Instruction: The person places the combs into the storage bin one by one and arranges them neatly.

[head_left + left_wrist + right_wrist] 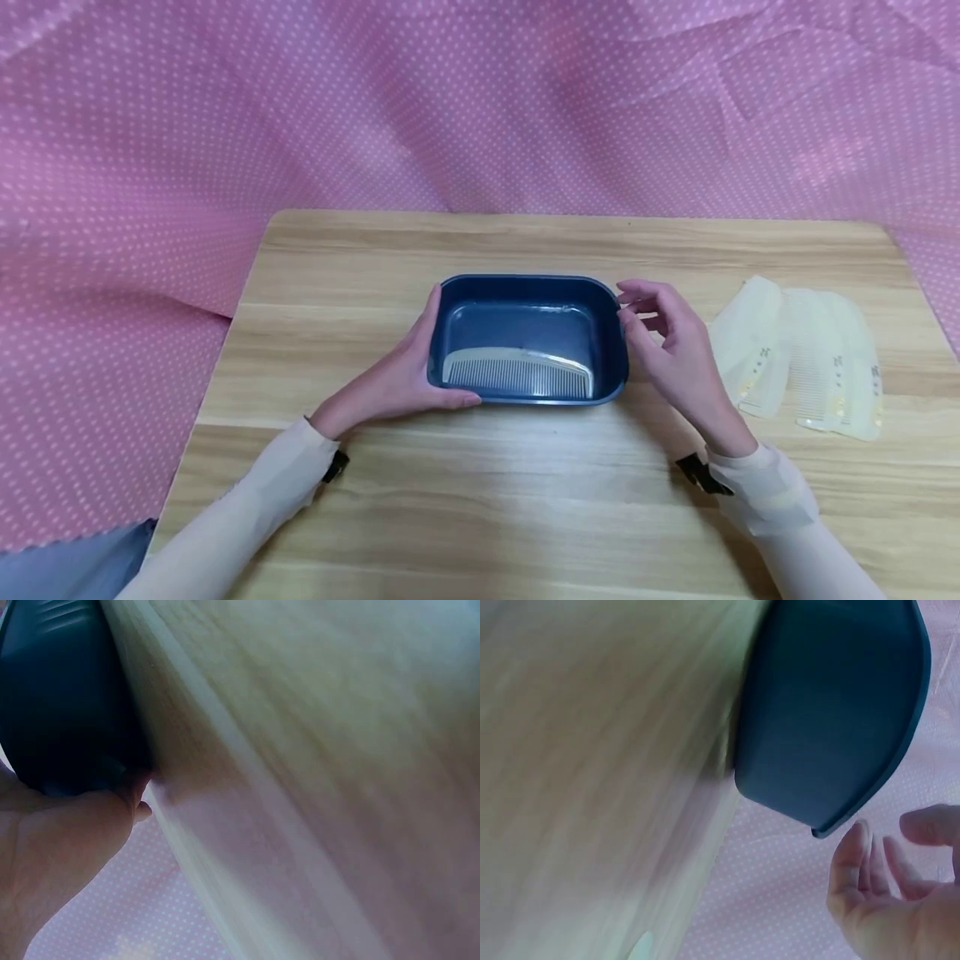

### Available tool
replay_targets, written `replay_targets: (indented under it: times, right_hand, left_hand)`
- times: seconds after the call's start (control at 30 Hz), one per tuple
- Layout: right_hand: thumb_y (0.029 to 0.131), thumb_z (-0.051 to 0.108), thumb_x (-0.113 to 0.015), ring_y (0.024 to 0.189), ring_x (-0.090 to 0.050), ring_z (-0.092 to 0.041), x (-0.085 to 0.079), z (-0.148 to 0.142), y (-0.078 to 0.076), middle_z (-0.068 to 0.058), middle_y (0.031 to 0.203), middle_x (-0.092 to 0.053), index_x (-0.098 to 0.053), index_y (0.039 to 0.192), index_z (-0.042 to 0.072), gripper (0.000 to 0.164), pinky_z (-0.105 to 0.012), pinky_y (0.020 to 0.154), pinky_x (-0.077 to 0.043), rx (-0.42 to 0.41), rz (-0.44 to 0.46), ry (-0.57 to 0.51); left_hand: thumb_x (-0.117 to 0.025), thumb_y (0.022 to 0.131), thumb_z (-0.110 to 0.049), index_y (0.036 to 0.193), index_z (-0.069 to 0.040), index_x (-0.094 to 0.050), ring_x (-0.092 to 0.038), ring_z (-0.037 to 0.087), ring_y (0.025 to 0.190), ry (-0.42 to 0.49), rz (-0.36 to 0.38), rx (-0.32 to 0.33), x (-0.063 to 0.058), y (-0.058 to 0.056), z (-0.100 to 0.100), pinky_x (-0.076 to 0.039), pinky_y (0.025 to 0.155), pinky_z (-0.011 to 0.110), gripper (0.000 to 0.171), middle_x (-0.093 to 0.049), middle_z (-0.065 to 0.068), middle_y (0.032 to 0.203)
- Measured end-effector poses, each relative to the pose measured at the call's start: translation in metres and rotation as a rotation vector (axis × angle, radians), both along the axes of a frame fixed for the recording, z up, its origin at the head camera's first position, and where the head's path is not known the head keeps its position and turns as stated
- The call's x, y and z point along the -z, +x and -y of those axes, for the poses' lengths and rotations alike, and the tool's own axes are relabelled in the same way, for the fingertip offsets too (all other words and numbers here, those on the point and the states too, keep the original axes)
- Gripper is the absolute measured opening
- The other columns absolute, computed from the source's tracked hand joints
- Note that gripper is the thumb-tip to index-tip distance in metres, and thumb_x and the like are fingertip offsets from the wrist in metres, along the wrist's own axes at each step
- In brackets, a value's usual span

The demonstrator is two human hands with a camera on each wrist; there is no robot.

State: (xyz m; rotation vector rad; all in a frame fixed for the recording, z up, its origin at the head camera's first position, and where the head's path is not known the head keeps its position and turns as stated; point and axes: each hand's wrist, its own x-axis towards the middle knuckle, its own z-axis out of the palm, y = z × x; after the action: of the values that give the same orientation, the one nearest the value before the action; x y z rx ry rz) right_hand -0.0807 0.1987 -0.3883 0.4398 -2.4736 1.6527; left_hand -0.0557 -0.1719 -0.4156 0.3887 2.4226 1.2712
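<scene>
A dark blue rectangular plastic box (525, 292) stands on the wooden table in the head view, its open top facing up. Inside it, along the near wall, lies a pale comb (517, 371) with its teeth towards me. My left hand (408, 367) grips the box's left end, thumb along the near side; the left wrist view shows its palm against the blue wall (67, 697). By the right end is my right hand (671, 342), fingers loosely bent and holding nothing. In the right wrist view its fingertips (849, 851) are just apart from the box's rim.
To the right on the table (525, 500) lie several pale combs in clear sleeves (821, 358), fanned out and partly overlapping, with small printed marks. A pink polka-dot cloth (480, 100) hangs behind the table and down its left side.
</scene>
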Motion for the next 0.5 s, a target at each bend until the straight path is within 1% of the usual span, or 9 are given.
replay_targets:
  times: [0.13,0.23,0.27,0.33,0.4,0.5]
  right_hand:
    - [0.108,0.002,-0.063,0.110,-0.064,-0.016,0.000,-0.008,0.000,-0.015,0.125,-0.069,-0.066,0.143,0.000,0.035,-0.018,0.089,-0.052,0.075,0.019,0.029]
    - [0.107,0.002,-0.064,0.115,-0.061,-0.015,0.001,-0.014,0.000,-0.013,0.130,-0.066,-0.064,0.145,0.000,0.037,-0.017,0.095,-0.051,0.125,0.045,0.070]
    - [0.107,0.003,-0.064,0.118,-0.060,-0.016,0.002,-0.017,0.000,-0.012,0.132,-0.064,-0.064,0.145,0.000,0.038,-0.017,0.096,-0.050,0.141,0.054,0.086]
    - [0.106,0.003,-0.065,0.123,-0.058,-0.021,0.002,-0.022,0.002,-0.013,0.138,-0.058,-0.063,0.146,0.000,0.040,-0.016,0.097,-0.050,0.170,0.083,0.107]
    - [0.106,0.004,-0.065,0.128,-0.055,-0.027,0.002,-0.028,0.005,-0.014,0.143,-0.051,-0.061,0.147,0.000,0.041,-0.015,0.094,-0.052,0.202,0.113,0.127]
    - [0.106,0.006,-0.065,0.132,-0.052,-0.032,0.001,-0.036,0.007,-0.016,0.146,-0.044,-0.057,0.149,-0.001,0.045,-0.014,0.092,-0.052,0.245,0.140,0.146]
  left_hand:
    - [-0.096,0.082,-0.050,0.168,-0.045,0.025,-0.007,0.026,0.165,-0.007,0.007,-0.011,0.000,0.002,0.001,-0.026,0.123,0.067,0.148,0.008,-0.007,0.181]
    - [-0.097,0.082,-0.049,0.168,-0.044,0.025,-0.007,0.025,0.165,-0.007,0.010,-0.015,-0.001,0.003,0.002,-0.026,0.124,0.066,0.149,0.009,-0.008,0.181]
    - [-0.097,0.082,-0.049,0.168,-0.046,0.024,-0.007,0.024,0.165,-0.001,0.011,-0.018,-0.001,0.003,0.002,-0.026,0.124,0.066,0.149,0.009,-0.008,0.181]
    - [-0.097,0.082,-0.049,0.168,-0.045,0.024,-0.007,0.024,0.165,0.006,0.009,-0.015,-0.001,0.002,0.002,-0.026,0.124,0.067,0.148,0.008,-0.009,0.181]
    - [-0.097,0.082,-0.049,0.168,-0.047,0.023,-0.007,0.023,0.165,0.011,0.017,-0.019,-0.002,0.002,0.001,-0.026,0.124,0.066,0.148,0.008,-0.011,0.180]
    - [-0.096,0.083,-0.050,0.169,-0.045,0.023,-0.007,0.025,0.166,0.013,0.021,-0.015,-0.002,0.001,0.000,-0.026,0.123,0.067,0.147,0.009,-0.010,0.181]
